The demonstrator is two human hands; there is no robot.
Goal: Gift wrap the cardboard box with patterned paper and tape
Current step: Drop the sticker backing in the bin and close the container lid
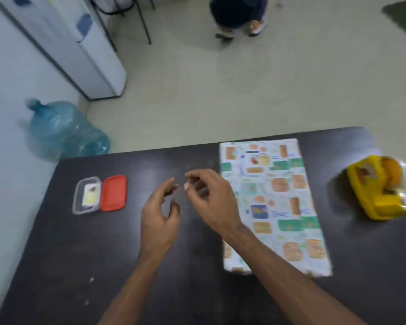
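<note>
1. Left hand (161,207) and right hand (209,198) hover with fingertips nearly meeting, half curled as if pinching; I cannot tell whether clear tape is held.
2. Just right of them lies the rectangular box wrapped in patterned paper (272,207).
3. Risk: a thin strip could fold onto itself or stick to skin, and the yellow plastic tape dispenser (380,191) sits far right.

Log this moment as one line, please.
patterned-paper-wrapped cardboard box: on dark table | left hand, right hand: fingertips nearly meeting left of box, grip unclear | yellow tape dispenser: right of box
</note>
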